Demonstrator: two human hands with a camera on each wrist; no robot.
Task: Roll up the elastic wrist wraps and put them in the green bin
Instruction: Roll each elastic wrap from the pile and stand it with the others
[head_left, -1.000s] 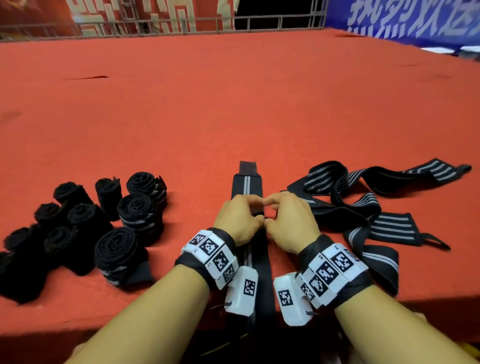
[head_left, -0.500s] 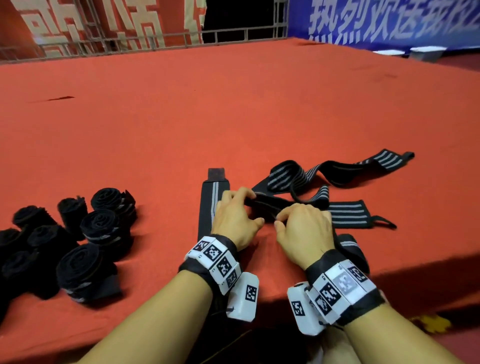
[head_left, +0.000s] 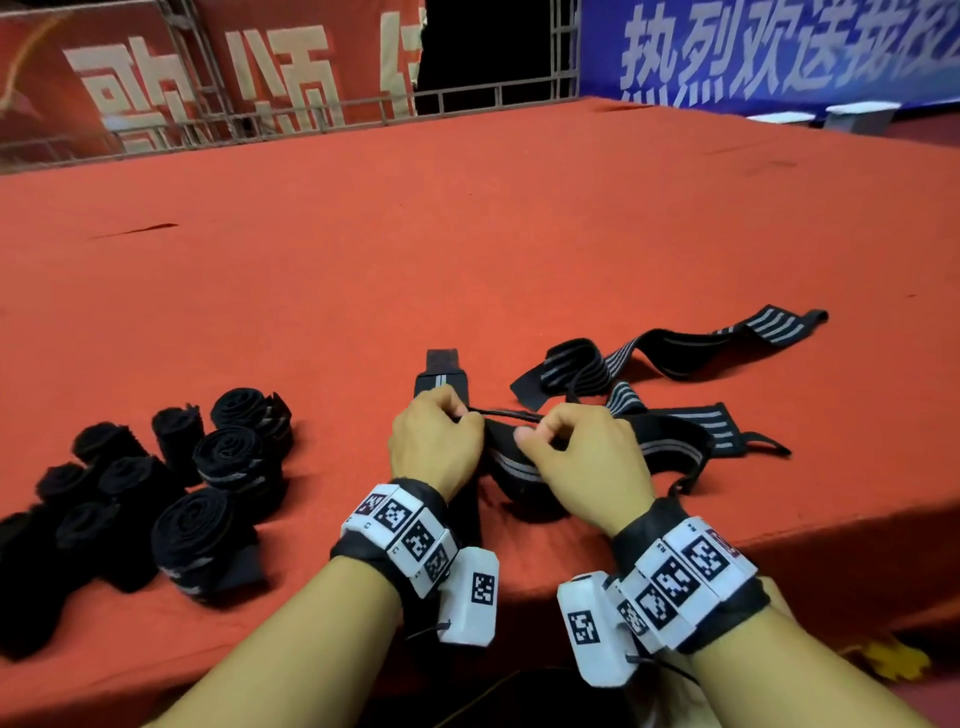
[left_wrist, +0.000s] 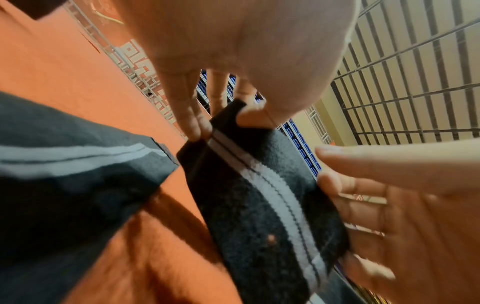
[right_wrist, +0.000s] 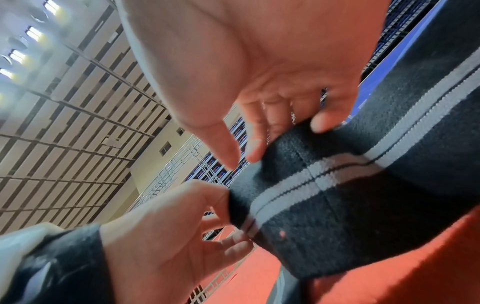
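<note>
Both hands hold one black wrist wrap (head_left: 511, 460) with grey stripes just above the red table. My left hand (head_left: 460, 423) pinches its left end and my right hand (head_left: 535, 436) pinches it from the right, with the thin thumb loop (head_left: 506, 414) stretched between them. In the left wrist view my left fingers (left_wrist: 192, 123) and thumb clamp the wrap's end (left_wrist: 262, 193). The right wrist view has my right fingertips (right_wrist: 253, 150) on the same wrap (right_wrist: 337, 197). A second wrap (head_left: 440, 376) lies flat under my left hand. No green bin is in view.
Several rolled black wraps (head_left: 228, 467) are piled on the table's left. Loose unrolled wraps (head_left: 670, 348) lie tangled to the right of my hands. The red cloth table (head_left: 467, 234) stretches far ahead; its front edge (head_left: 810, 540) runs just behind my wrists.
My hands left the flat wrap, reached right into the loose pile, and lifted a striped wrap up between them. The head view shifted to the right.
</note>
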